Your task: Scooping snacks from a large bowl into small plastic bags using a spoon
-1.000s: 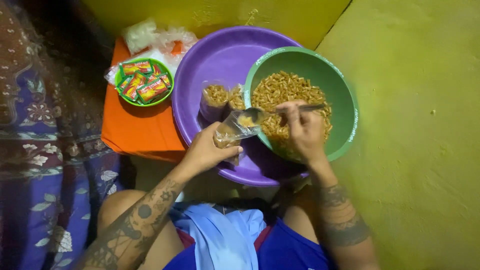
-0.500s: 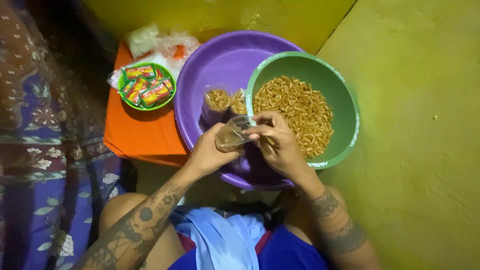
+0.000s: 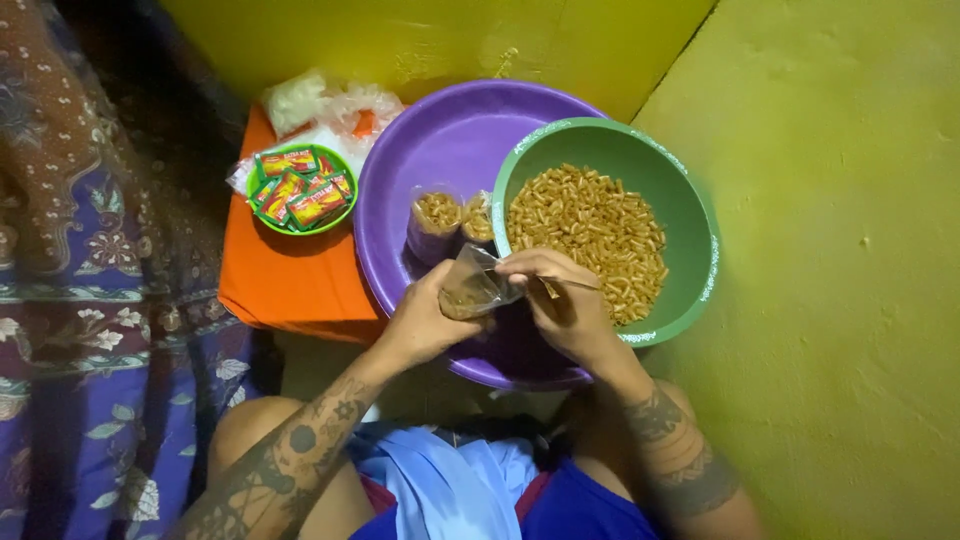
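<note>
Here, both hands meet over the near rim of the purple basin (image 3: 430,130), working one small clear plastic bag (image 3: 478,288) partly filled with short golden-brown snack sticks. Left hand (image 3: 425,320) closed around the bag's lower part, thumb and fingers wrapped on it, bag lying tilted with its mouth toward the right. Right hand (image 3: 562,305) pinches the bag's open edge with its fingertips closed on the plastic; a thin metal spoon handle (image 3: 572,285) pokes out from under that hand, toward the right, whether it is also gripped cannot be told. Just far of the hands, a green bowl (image 3: 690,215) sits inside the basin on its right side, holding a loose heap of the same snack sticks (image 3: 585,230). Left of the bowl, two filled bags (image 3: 450,215) stand on the basin floor, touching each other. Farther left, on an orange surface (image 3: 285,285), a small green dish (image 3: 300,190) carries red and green sachets. Crumpled clear plastic (image 3: 325,105) lies at the far edge of that surface, beyond the dish. Patterned purple cloth (image 3: 90,300) along the left side; yellow-green floor (image 3: 840,300) to the right.
</note>
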